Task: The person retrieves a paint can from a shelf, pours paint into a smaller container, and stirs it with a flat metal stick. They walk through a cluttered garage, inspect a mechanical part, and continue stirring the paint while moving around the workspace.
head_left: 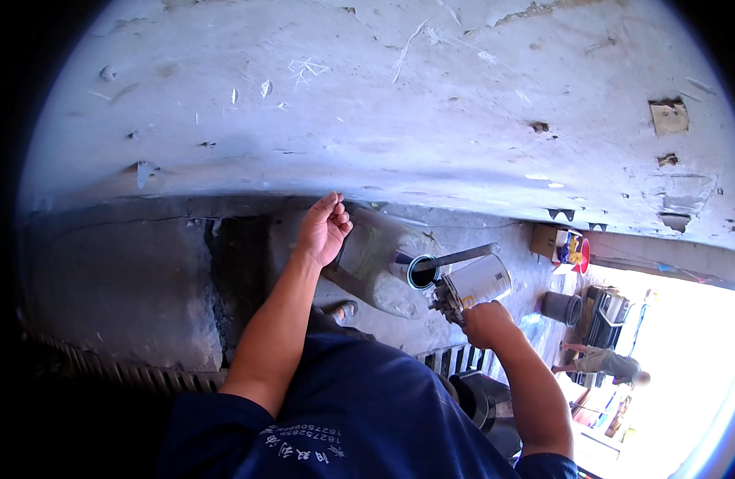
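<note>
My left hand [326, 230] is raised close to the lower edge of the scuffed wall [304, 136], fingertips pinched together. Whether anything small is between them cannot be made out. My right hand [487, 323] is wrapped around a grey metal tool with a knobbly front [447, 306], which looks like a spray gun. Directly above that hand is a pale cylindrical can [478, 283] with a label; whether it is joined to the tool is unclear. An open tin [422, 273] with a dark inside stands to its left, and a grey bar-like piece [463, 255] reaches right from its rim.
A worn, pale block-like surface [383, 259] lies under the tin. Slotted grating [455, 359] runs beside me. Off to the right are a cardboard box [547, 239], a dark bucket [561, 307] and another person [607, 361] in bright light. My sandalled foot [345, 311] shows below.
</note>
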Motion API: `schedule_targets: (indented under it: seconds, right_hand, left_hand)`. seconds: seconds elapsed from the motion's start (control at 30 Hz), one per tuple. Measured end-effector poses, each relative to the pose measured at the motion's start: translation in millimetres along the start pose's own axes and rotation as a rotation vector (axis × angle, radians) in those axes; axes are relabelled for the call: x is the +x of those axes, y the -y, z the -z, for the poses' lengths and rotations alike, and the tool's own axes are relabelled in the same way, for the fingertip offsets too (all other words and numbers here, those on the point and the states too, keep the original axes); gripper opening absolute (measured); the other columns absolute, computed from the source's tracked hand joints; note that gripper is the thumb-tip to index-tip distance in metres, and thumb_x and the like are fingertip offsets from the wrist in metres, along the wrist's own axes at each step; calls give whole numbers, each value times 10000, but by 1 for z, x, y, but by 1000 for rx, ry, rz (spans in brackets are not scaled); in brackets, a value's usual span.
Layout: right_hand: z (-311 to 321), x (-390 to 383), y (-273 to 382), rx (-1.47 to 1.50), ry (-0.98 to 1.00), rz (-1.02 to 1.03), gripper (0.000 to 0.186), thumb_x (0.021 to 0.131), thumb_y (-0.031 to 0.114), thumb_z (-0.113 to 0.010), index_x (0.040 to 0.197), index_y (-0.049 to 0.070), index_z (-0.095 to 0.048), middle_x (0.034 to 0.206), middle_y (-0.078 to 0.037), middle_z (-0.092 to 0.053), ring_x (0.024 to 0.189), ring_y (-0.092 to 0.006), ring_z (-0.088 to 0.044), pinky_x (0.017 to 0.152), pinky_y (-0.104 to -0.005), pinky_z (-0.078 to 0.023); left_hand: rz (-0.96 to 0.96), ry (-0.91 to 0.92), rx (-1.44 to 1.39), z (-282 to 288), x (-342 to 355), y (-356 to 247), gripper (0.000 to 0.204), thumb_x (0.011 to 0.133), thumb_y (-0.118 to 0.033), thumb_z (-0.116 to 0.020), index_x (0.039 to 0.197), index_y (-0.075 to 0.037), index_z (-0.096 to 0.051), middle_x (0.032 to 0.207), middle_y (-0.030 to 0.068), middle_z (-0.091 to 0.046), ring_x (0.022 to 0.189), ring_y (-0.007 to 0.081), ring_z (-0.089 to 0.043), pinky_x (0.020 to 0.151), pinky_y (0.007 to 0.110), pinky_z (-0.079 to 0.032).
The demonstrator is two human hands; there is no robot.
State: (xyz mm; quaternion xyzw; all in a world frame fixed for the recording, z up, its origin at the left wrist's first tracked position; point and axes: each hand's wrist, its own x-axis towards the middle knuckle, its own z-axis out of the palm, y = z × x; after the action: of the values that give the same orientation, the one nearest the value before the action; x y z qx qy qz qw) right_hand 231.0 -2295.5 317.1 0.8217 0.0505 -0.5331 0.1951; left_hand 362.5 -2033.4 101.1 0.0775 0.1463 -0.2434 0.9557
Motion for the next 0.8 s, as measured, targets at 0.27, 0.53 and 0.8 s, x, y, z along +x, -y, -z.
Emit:
schedule_targets:
  seconds: [0.27, 0.53, 0.8]
  right_hand:
    - [0, 0, -2, 23, 16, -6, 164, 762, 157, -610, 874, 86, -707, 871, -134, -711, 848, -285, -694, 792, -408, -520]
    - [0, -1, -4, 31, 17, -11, 172, 757, 148, -615, 881, 76, -710, 882, -137, -713, 852, -287, -695, 785, -411, -527]
    - [-3, 0, -6, 36, 28, 0, 164, 760, 154, -622, 874, 79, -711, 880, -142, -712, 852, -288, -696, 779, -408, -531]
  left_hand:
    - [40, -156, 111, 11, -10, 8, 114, 936, -168, -594, 1015, -104, -646, 744, -44, -582, 652, 80, -532, 639, 252, -463]
    - [59, -278, 219, 28, -14, 18, 116, 946, -129, -555, 1026, -105, -635, 743, -35, -553, 634, 88, -515, 612, 257, -455]
    - [151, -279, 270, 35, -16, 25, 104, 930, -217, -614, 936, -113, -608, 626, -39, -467, 553, 91, -435, 525, 258, -360]
